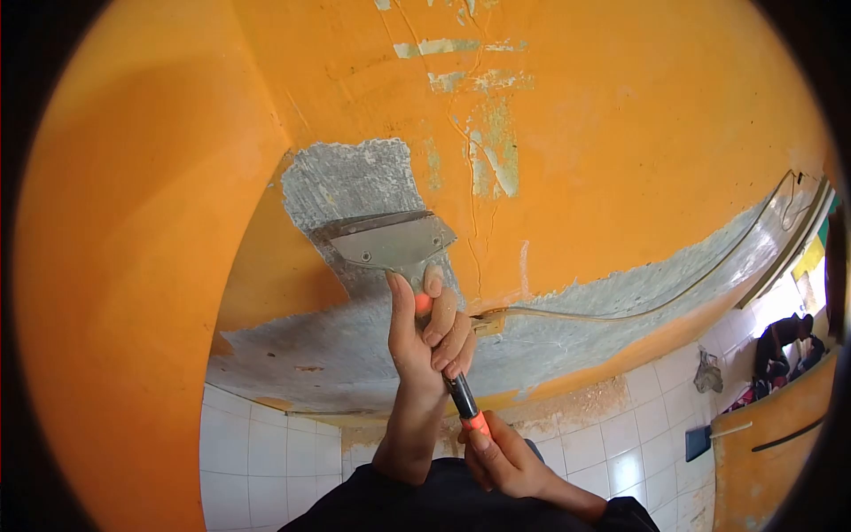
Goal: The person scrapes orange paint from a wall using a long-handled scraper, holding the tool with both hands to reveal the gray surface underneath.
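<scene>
A wide-bladed wall scraper point(394, 243) with a black and orange handle lies against the wall, its blade edge over a patch of bare grey plaster point(350, 182). My left hand point(428, 332) is wrapped round the upper handle, thumb and fingertips just below the blade. Lower down, my right hand point(507, 461) grips the orange end of the handle. Orange paint point(612, 151) surrounds the bare patch, with cracks and small peeled spots right of the blade.
A cable point(612, 316) runs along the wall from a small yellowish box point(489, 324) to the right. White tiles point(257, 452) cover the lower wall. A grey bag point(708, 372) hangs at the right, near dark clothing-like items point(780, 350). An orange wall corner stands at the left.
</scene>
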{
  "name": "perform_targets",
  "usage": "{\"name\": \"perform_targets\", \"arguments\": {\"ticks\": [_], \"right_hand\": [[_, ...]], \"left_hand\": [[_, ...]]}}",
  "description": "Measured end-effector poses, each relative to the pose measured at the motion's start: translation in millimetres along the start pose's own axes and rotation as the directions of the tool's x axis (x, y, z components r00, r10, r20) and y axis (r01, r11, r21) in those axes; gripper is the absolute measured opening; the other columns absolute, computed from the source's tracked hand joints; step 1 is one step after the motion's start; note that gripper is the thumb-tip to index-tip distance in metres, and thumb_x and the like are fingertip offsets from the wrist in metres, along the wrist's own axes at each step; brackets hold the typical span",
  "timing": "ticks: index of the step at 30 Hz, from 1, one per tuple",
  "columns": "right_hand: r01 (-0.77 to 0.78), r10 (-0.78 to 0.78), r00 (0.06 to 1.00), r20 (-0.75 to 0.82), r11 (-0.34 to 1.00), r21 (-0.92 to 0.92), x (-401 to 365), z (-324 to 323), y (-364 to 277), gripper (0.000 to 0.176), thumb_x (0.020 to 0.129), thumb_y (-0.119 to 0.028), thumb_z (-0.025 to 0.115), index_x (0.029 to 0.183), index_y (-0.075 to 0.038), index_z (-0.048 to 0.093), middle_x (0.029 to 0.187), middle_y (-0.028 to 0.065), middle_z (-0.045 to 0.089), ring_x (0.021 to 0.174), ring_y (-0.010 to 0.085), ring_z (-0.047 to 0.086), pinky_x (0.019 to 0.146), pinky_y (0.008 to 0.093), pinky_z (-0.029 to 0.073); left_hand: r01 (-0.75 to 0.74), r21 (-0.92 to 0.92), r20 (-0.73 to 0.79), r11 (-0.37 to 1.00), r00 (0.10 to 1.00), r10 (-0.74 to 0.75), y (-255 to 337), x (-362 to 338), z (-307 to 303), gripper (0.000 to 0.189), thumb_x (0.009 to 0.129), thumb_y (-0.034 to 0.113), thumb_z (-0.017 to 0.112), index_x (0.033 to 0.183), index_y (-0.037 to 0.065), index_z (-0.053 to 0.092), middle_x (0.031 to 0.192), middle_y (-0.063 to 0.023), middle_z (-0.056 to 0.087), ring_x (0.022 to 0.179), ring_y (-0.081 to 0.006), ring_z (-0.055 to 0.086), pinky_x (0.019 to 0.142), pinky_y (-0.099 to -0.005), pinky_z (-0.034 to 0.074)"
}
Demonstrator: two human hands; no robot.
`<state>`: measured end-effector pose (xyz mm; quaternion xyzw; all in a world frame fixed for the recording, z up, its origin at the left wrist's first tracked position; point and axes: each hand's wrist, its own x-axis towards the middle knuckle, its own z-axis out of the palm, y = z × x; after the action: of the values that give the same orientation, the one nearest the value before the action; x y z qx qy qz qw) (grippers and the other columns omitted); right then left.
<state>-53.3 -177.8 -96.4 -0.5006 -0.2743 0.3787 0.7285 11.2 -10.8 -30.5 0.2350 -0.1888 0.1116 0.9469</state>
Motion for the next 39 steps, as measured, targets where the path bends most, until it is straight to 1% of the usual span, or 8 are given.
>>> {"name": "perform_targets", "arguments": {"ticks": [2,9,11,14,26,33,36,39], "right_hand": [[-0.021,0.021,1.0,0.009,0.999,-0.039,0,0,-4,0.032,0.103,-0.033,0.033,0.109,-0.003,0.04,0.06,0.0033,0.043,0.046,0.011,0.042,0.044,0.0234,0.034],[0.034,-0.034,0.998,0.061,0.999,-0.008,2,4,-16,0.029,0.103,-0.03,0.035,0.113,-0.003,0.039,0.058,-0.0005,0.041,0.044,0.0088,0.04,0.043,0.0232,0.034],[-0.066,0.066,0.998,0.023,0.997,0.028,-5,7,-14,0.029,0.103,-0.03,0.034,0.112,-0.003,0.039,0.058,0.0001,0.041,0.045,0.0088,0.04,0.043,0.023,0.034],[0.001,0.0,0.998,0.06,1.0,-0.013,4,3,-22,0.029,0.103,-0.029,0.034,0.112,-0.002,0.039,0.059,0.0006,0.042,0.045,0.0087,0.041,0.043,0.0225,0.034],[-0.048,0.048,0.996,0.069,0.999,-0.012,-3,5,-26,0.029,0.103,-0.029,0.032,0.112,-0.001,0.038,0.058,0.0015,0.042,0.044,0.0094,0.041,0.044,0.0229,0.035],[0.037,-0.036,0.995,0.098,0.999,-0.014,4,8,-32,0.03,0.103,-0.03,0.031,0.113,-0.001,0.038,0.059,0.0016,0.042,0.044,0.0096,0.04,0.044,0.0232,0.035],[-0.049,0.046,0.997,0.067,0.998,0.038,2,10,-29,0.031,0.103,-0.03,0.031,0.113,-0.002,0.038,0.059,0.0017,0.042,0.045,0.0096,0.041,0.045,0.023,0.035],[-0.001,-0.003,0.99,0.138,0.999,0.035,4,9,-31,0.033,0.103,-0.034,0.032,0.11,-0.002,0.038,0.061,0.005,0.043,0.046,0.0121,0.041,0.045,0.0249,0.038]], "left_hand": [[0.012,0.01,-0.015,1.0,1.0,-0.012,1,1,1,0.043,0.101,0.049,0.028,0.095,0.01,0.043,0.052,0.0047,0.03,0.032,-0.0048,0.025,0.027,-0.0202,0.03],[0.019,0.011,-0.002,1.0,1.0,-0.019,7,5,11,0.043,0.101,0.049,0.027,0.095,0.01,0.044,0.053,0.0049,0.03,0.032,-0.0047,0.025,0.027,-0.0207,0.029],[0.016,-0.01,0.006,1.0,1.0,-0.016,4,2,6,0.042,0.101,0.048,0.027,0.095,0.01,0.044,0.053,0.0047,0.031,0.032,-0.0046,0.025,0.027,-0.0205,0.029],[0.005,-0.023,0.018,1.0,1.0,-0.004,8,11,14,0.042,0.101,0.048,0.028,0.095,0.01,0.044,0.053,0.0048,0.031,0.032,-0.0043,0.025,0.027,-0.0199,0.029],[-0.01,0.004,0.014,1.0,1.0,0.009,8,5,15,0.043,0.102,0.047,0.025,0.096,0.009,0.043,0.053,0.0047,0.032,0.031,-0.0048,0.027,0.027,-0.0198,0.03],[-0.026,-0.016,0.052,1.0,0.998,0.027,15,15,25,0.043,0.102,0.047,0.025,0.096,0.008,0.042,0.053,0.0044,0.031,0.031,-0.0053,0.027,0.027,-0.0198,0.03],[0.01,-0.042,0.035,0.999,0.999,-0.008,10,11,21,0.042,0.101,0.048,0.026,0.096,0.009,0.042,0.053,0.0044,0.031,0.032,-0.0052,0.028,0.027,-0.0196,0.031],[0.014,-0.043,0.029,0.999,0.999,-0.013,18,16,30,0.042,0.101,0.048,0.026,0.096,0.009,0.042,0.052,0.0047,0.031,0.032,-0.0051,0.028,0.027,-0.0198,0.031]]}}
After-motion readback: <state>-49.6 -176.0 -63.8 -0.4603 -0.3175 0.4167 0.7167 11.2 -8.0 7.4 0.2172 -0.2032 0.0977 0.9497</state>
